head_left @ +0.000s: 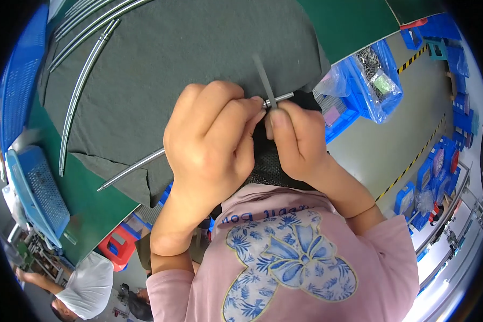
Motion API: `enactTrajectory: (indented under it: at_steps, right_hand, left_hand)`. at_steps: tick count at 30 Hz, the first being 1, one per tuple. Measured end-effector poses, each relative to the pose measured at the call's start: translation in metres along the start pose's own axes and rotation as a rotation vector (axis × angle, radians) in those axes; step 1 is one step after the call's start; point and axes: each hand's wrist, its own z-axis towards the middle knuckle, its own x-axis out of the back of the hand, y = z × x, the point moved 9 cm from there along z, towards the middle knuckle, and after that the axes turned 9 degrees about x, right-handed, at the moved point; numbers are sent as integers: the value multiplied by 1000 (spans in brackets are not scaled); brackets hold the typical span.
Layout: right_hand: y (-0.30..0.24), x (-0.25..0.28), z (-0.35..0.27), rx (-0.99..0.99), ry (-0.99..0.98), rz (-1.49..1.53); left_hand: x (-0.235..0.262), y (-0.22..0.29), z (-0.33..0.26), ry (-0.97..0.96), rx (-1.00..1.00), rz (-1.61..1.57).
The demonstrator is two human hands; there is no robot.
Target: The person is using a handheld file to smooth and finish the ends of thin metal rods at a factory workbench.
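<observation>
I am closing my left hand point(212, 139) around a slim metal rod point(131, 170), its thumb and index fingertip pinching near the rod's far end. The rod is running through that fist at a slant: its longer part is sticking out below and to the left of my grip, and its short tip is showing just past my fingertips on the right. My right hand point(301, 137) is pressing thumb and fingers together on a flat grey strip point(264, 80), right beside the left fingertips. The strip is crossing the rod there and pointing up and away from me, its outer end looking blurred.

Under and beyond my hands a dark grey cloth point(198, 53) is lying over a green table point(349, 27). Well left of my grip, long curved rods point(76, 96) are resting on the cloth, and farther left a light blue basket point(40, 193) is sitting near the table's edge. To the right of my grip, a plastic-lined blue bin point(370, 75) is holding small metal pieces. Far behind on the left, a person in a white shirt point(88, 287) is leaning.
</observation>
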Motion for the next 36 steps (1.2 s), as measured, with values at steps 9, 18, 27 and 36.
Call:
enactTrajectory:
  at_steps: [9,18,27,36]
  right_hand:
    - [-3,1,-1,-80,-12,7]
    - [-4,3,-6,-64,-5,14]
    - [-4,0,-11,-159,-121,41]
    - [-4,-1,-11,-70,-24,36]
  left_hand:
    - [0,0,-1,20,-19,-5]
    - [-1,1,-2,4,-12,-6]
    - [1,2,-1,21,-5,21]
    - [2,2,0,25,1,0]
